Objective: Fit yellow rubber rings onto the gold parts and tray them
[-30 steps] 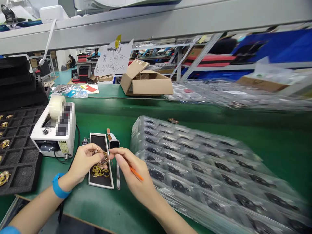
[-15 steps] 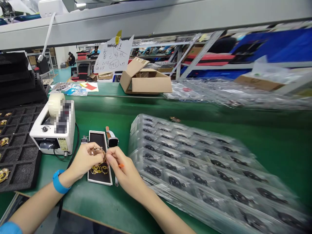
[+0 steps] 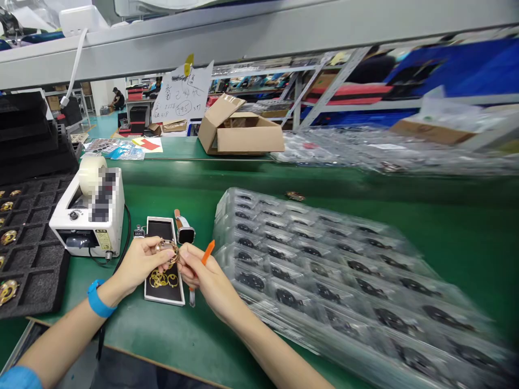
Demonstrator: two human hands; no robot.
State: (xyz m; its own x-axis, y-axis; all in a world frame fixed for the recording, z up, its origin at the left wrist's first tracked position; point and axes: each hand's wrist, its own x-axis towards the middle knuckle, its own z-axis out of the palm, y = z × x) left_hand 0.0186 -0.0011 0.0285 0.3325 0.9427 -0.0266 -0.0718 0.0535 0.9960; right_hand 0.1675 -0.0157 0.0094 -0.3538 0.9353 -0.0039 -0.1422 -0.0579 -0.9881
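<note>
My left hand [image 3: 138,263] pinches a gold-coloured watch ring [image 3: 170,249] between thumb and fingers, above a shallow white tray [image 3: 165,301]. Close by, my right hand [image 3: 208,278] is closed around a slim orange stick [image 3: 208,249], whose upper end pokes out above the fingers. Its fingertips are at the ring's right edge; whether they touch it I cannot tell. Several thin yellow rings [image 3: 159,279] lie on the tray's black lining. Beyond the right hand rests a watch [image 3: 186,234] with a dark square face; part of its strap is hidden.
To the left stand a white tape dispenser [image 3: 91,208] and a black foam tray [image 3: 40,289] with gold parts in it. Stacked clear plastic trays [image 3: 308,270] holding dark parts fill the right. An opened cardboard box [image 3: 249,139] sits behind, under a grey shelf beam [image 3: 259,38].
My right hand has turned, so more of the orange stick now shows, pointing upward. The ring has tilted and shows more of its face. My left hand keeps its hold.
</note>
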